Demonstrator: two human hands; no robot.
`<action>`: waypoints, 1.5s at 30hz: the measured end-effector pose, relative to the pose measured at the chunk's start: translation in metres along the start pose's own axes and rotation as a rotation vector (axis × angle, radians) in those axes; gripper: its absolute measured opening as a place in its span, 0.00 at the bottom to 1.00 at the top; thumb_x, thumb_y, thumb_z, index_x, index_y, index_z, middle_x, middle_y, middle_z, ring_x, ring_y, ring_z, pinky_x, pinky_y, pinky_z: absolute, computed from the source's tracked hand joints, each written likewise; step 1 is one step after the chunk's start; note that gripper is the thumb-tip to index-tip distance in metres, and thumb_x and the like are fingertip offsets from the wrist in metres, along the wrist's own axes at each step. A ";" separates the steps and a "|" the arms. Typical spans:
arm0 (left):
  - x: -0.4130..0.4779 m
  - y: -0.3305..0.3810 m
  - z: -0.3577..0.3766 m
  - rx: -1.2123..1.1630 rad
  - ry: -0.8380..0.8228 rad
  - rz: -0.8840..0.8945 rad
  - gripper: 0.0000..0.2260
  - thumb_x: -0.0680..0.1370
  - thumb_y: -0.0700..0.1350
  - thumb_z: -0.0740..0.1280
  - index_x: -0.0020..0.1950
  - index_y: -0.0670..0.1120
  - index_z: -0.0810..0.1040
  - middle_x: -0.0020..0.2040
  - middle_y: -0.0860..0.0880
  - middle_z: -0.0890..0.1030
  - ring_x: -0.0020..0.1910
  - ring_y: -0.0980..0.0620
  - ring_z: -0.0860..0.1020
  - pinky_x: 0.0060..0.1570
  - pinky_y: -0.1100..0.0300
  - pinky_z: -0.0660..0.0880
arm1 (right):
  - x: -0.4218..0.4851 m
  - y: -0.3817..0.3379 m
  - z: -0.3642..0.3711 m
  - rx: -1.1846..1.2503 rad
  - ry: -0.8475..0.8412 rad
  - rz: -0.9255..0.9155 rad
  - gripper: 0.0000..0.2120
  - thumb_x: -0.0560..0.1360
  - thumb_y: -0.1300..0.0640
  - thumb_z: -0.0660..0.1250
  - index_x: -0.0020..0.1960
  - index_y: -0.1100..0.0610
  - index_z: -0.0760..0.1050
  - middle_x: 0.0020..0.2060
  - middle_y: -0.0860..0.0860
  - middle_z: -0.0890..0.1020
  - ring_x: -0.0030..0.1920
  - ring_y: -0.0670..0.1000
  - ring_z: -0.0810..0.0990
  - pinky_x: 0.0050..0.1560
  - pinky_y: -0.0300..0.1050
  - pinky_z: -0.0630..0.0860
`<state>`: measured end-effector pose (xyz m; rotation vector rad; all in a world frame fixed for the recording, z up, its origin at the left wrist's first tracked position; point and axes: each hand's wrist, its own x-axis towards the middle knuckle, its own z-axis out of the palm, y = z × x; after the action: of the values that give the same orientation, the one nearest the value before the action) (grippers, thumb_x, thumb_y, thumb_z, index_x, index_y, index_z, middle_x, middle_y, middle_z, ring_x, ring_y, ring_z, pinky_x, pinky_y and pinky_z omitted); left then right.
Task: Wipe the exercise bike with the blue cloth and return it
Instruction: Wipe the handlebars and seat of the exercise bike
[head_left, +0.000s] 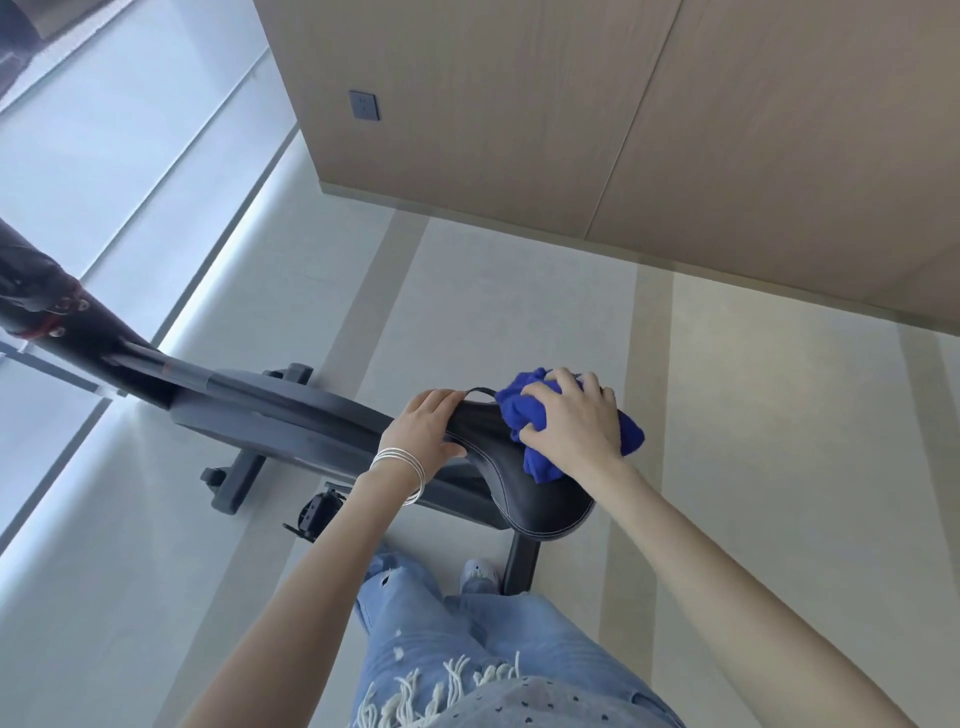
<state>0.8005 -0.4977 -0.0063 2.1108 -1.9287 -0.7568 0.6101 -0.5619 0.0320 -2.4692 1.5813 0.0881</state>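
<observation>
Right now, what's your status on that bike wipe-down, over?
Right hand grips crumpled blue cloth on black padded saddle. Left hand grips saddle's edge. Nothing in the way.

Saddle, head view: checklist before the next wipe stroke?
1. Grip: right hand holds the blue cloth: ok.
2. Contact: cloth pressed on the saddle: ok.
3. Bracing: left hand grips the saddle's edge: ok.
4. Coverage: cloth spread flat: not ok, it is bunched.
5. Dirt left on the saddle: cannot tell.
6. Spot to return the cloth: cannot tell, none in view.
</observation>
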 end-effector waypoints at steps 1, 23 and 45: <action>0.000 0.000 0.000 0.000 0.003 0.003 0.32 0.72 0.46 0.71 0.73 0.47 0.61 0.70 0.50 0.67 0.71 0.48 0.62 0.69 0.55 0.64 | -0.007 0.007 -0.001 0.014 -0.007 -0.074 0.17 0.67 0.48 0.67 0.56 0.47 0.75 0.59 0.48 0.74 0.56 0.58 0.70 0.54 0.52 0.66; 0.000 -0.013 -0.006 0.029 -0.038 -0.038 0.39 0.72 0.56 0.69 0.76 0.52 0.52 0.73 0.53 0.64 0.72 0.51 0.61 0.64 0.52 0.69 | -0.027 0.003 -0.007 -0.209 -0.162 -0.316 0.21 0.71 0.48 0.61 0.64 0.43 0.69 0.66 0.46 0.69 0.62 0.57 0.67 0.57 0.54 0.66; 0.009 -0.014 -0.031 0.106 -0.160 -0.133 0.27 0.74 0.50 0.69 0.70 0.48 0.66 0.66 0.49 0.72 0.64 0.46 0.71 0.58 0.49 0.74 | 0.100 0.006 -0.055 -0.166 -0.604 -0.527 0.18 0.69 0.53 0.61 0.55 0.36 0.75 0.51 0.40 0.75 0.53 0.48 0.74 0.43 0.45 0.69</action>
<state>0.8276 -0.5109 0.0114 2.3261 -1.9620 -0.8935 0.6441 -0.6647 0.0684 -2.5394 0.6858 0.8141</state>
